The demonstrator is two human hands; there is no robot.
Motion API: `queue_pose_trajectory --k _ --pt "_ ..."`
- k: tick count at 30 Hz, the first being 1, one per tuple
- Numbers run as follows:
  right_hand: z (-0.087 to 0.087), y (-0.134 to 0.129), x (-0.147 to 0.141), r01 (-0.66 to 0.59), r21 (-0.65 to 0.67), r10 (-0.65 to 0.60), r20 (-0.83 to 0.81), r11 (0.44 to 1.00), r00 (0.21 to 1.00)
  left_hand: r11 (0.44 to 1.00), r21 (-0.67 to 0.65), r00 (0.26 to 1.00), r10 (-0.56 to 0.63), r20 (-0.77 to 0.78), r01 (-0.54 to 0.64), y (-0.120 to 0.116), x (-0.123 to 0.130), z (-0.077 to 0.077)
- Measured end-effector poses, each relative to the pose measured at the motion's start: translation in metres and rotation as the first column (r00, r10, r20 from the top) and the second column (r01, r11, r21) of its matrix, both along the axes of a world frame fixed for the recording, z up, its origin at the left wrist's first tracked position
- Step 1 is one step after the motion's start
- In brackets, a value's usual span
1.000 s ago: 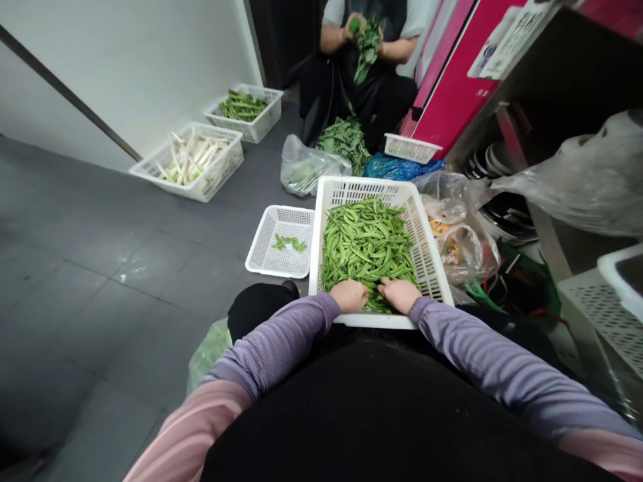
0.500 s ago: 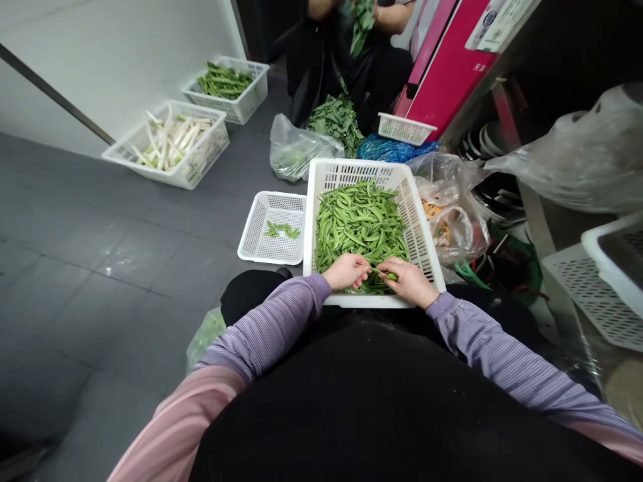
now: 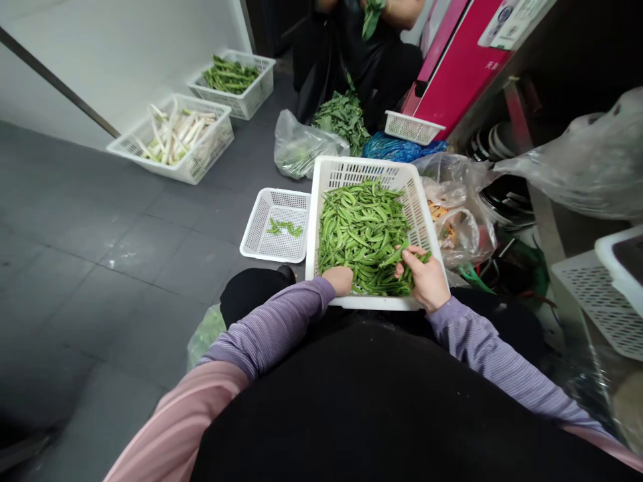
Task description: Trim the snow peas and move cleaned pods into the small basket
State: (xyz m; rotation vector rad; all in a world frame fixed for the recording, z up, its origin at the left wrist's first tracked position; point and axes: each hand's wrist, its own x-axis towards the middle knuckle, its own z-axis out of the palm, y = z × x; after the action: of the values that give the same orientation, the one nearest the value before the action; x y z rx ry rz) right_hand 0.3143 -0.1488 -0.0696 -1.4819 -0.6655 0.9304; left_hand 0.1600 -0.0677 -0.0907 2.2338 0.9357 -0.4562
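A large white plastic basket (image 3: 374, 167) sits on the floor in front of me, heaped with flat green pea pods (image 3: 360, 237). My right hand (image 3: 424, 278) is at the basket's near right side, its fingers closed around at least one pod. My left hand (image 3: 339, 280) lies at the near edge of the pile, fingers partly hidden among the pods. To the left stands a small white basket (image 3: 261, 231) holding a few green pods (image 3: 284, 228).
A co-worker's hands (image 3: 372, 7) hold leafy greens at the top, above a leaf pile (image 3: 344, 120). Baskets of white stalks (image 3: 175, 134) and green pods (image 3: 230, 77) stand by the wall. Plastic bags (image 3: 455, 217) crowd the right, beside stacked dark pans (image 3: 502, 194). Grey floor tiles (image 3: 115, 268) extend left.
My hands have separated. The right hand has moved right and farther into the pile, gripping pods, while the left has stayed near the basket's near edge. The whole view has shifted slightly.
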Motion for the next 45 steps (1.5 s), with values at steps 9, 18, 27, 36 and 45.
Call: queue_pose_trajectory --k 9,18,27,36,45 --pt "0.003 -0.004 0.006 -0.200 -0.215 0.291 0.610 0.956 0.737 0.988 -0.138 0.945 -0.022 0.327 0.071 0.001 0.006 0.026" --pt "0.023 0.030 0.001 -0.585 -0.458 0.704 0.644 0.670 0.301 0.979 0.206 0.916 -0.090 0.391 0.008 0.008 -0.006 0.036" --pt "-0.019 0.039 0.010 -0.134 -0.166 0.061 -0.383 0.977 0.922 0.997 0.077 0.986 0.018 0.164 -0.031 0.008 -0.006 0.027" --pt "-0.067 0.047 -0.036 -0.350 -0.880 0.947 0.302 0.322 0.112 0.964 0.178 0.980 0.198 0.022 -0.199 0.020 -0.009 0.030" --pt "-0.059 0.048 -0.010 -0.434 -0.780 0.873 0.282 0.450 0.399 0.980 0.153 0.991 0.124 0.051 -0.131 0.021 -0.011 0.023"
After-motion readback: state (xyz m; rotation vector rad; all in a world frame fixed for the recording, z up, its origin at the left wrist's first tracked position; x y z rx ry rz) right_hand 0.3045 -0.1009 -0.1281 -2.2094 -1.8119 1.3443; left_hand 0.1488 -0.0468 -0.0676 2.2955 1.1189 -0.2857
